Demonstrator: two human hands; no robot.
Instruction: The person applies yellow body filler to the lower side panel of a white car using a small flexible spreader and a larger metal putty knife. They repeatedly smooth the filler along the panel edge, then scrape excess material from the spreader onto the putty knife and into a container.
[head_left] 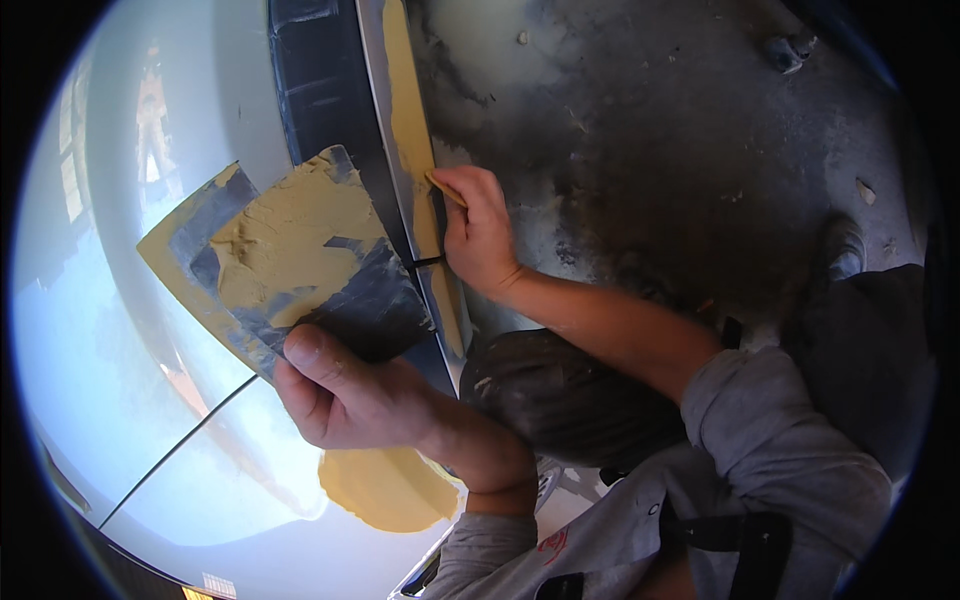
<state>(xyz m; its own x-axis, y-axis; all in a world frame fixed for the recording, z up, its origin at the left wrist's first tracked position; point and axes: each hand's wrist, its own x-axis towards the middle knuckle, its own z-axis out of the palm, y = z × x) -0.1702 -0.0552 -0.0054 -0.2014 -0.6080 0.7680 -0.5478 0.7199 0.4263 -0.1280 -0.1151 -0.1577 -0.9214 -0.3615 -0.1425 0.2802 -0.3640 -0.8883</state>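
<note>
My left hand [350,390] pinches two flat, dark plates, thumb on top. The upper plate [385,305] is smeared with thick beige body filler [300,215]; the lower plate [175,245] pokes out behind it, also coated. My right hand [482,225] grips a thin, filler-coloured spreader [445,188], mostly hidden by the fingers. Its edge is at a narrow vehicle body edge [375,40], where a long strip of beige filler [408,110] runs. Whether the spreader touches the strip, I cannot tell.
A glossy, pale body panel [90,350] curves along the left, crossed by a dark seam [180,445]. A rounded filler patch [390,490] lies below my left hand. Dark trim [325,80] borders the edge. Stained concrete floor [640,120] with scattered debris lies to the right, near my shoe [846,250].
</note>
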